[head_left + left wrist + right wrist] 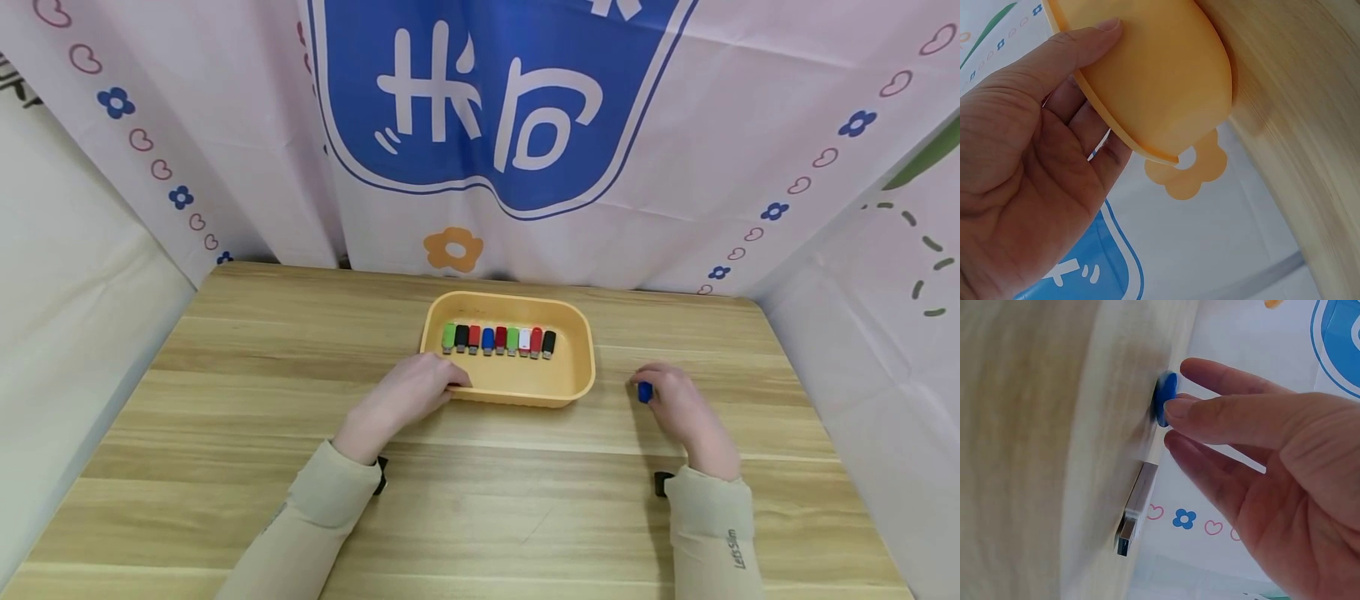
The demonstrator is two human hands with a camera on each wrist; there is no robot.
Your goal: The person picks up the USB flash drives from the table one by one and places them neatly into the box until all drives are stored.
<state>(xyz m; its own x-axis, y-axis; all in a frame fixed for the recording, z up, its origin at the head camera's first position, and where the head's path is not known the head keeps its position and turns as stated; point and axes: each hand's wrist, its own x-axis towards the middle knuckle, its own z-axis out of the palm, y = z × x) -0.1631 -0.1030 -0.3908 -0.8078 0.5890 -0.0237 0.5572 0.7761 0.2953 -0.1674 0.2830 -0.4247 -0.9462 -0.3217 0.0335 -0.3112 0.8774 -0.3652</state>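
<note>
A yellow tray point(540, 398) holds a row of several USB sticks point(500, 340), coloured green, black, red, blue and white. At its near-left rim my left hand point(416, 385) grips the wall. In the left wrist view the thumb point(1094, 42) lies on the tray's outer side and the fingers curl over the rim. To the right of the tray, low over the table, my right hand point(675, 404) pinches a blue USB stick point(1165, 399) at the fingertips. Below that hand in the right wrist view lies a pale USB stick point(1138, 500), its metal plug showing.
The wooden table point(525, 517) extends around the tray on all sides. A white curtain point(375, 225) with a blue emblem hangs along its back edge. White cloth panels stand at left and right. Each wrist carries a small black device, the right one point(662, 484) near the sleeve cuff.
</note>
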